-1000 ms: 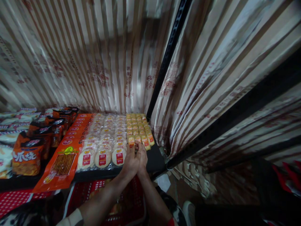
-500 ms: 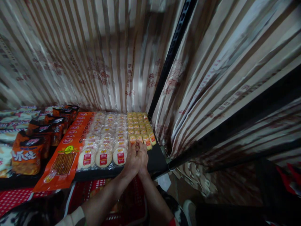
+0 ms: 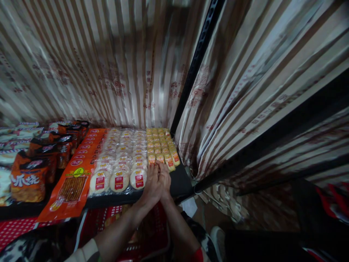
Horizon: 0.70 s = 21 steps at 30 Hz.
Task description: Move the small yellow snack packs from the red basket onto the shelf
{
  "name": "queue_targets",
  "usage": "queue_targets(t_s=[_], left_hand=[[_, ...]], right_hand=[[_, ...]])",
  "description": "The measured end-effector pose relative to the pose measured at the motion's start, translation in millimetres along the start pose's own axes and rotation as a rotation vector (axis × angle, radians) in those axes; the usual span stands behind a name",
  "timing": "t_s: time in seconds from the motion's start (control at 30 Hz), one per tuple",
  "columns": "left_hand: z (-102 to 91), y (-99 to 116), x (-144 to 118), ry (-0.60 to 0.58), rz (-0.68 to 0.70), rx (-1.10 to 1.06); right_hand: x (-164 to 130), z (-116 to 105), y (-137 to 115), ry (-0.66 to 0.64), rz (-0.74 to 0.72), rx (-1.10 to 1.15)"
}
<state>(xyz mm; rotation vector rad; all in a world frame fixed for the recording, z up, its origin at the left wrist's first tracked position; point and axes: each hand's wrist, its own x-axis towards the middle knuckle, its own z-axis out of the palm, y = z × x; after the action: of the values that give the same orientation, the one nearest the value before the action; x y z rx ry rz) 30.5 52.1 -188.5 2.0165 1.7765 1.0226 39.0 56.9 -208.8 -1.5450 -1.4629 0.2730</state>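
My left hand and my right hand are side by side and touching, at the front of the small yellow snack packets. Those packets stand in tight rows at the right end of the black shelf. On both hands the fingers are bent and drawn together, with their tips against the front packets. What lies between them is hidden. Just left of my hands are rows of round white rice crackers in clear wrappers with red labels.
Long orange snack bags overlap left of the crackers, then black-and-orange snack bags. Red baskets sit below the shelf edge. A black metal post rises behind the shelf's right end, against striped curtains.
My view has shifted slightly, so the shelf appears a little further left and up. Both hands stay together at the front of the yellow packets, almost unmoved.
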Motion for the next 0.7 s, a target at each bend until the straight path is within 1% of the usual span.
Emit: queue_targets(t_s=[0.1,0.2,0.3,0.37,0.43,0.5,0.57,0.63,0.7], left_hand=[[-0.7,5.4,3.5,-0.012,-0.039,-0.011],[-12.3,4.5,1.9,-0.041,-0.097,-0.102],[-36.7,-9.5,-1.1,-0.086,-0.112,-0.173],[-52.6,-22.6,-1.8,-0.234,-0.057,-0.278],[-62.5,-33.2,-2.0,-0.265,-0.096,-0.325],[-65.9,-38.4,-2.3,-0.265,-0.113,-0.341],[-65.8,-38.6,-2.8,-0.263,-0.102,-0.344],[-65.8,-35.2,-2.8,-0.264,-0.096,-0.347],[-68.2,-29.3,-1.9,-0.292,-0.112,-0.333]], right_hand=[[2.8,-6.1,-7.2,-0.03,0.043,0.053],[3.2,-12.0,-11.9,-0.058,0.059,0.084],[3.2,-16.8,-14.9,-0.047,0.1,0.051],[3.5,-18.3,-16.0,-0.024,0.144,0.006],[4.0,-18.4,-16.9,-0.004,0.164,-0.019],[4.5,-17.8,-17.9,-0.009,0.163,-0.012],[4.8,-17.7,-19.6,-0.013,0.162,-0.002],[4.9,-18.5,-21.1,-0.002,0.172,-0.017],[4.7,-19.8,-21.3,0.023,0.19,-0.054]])
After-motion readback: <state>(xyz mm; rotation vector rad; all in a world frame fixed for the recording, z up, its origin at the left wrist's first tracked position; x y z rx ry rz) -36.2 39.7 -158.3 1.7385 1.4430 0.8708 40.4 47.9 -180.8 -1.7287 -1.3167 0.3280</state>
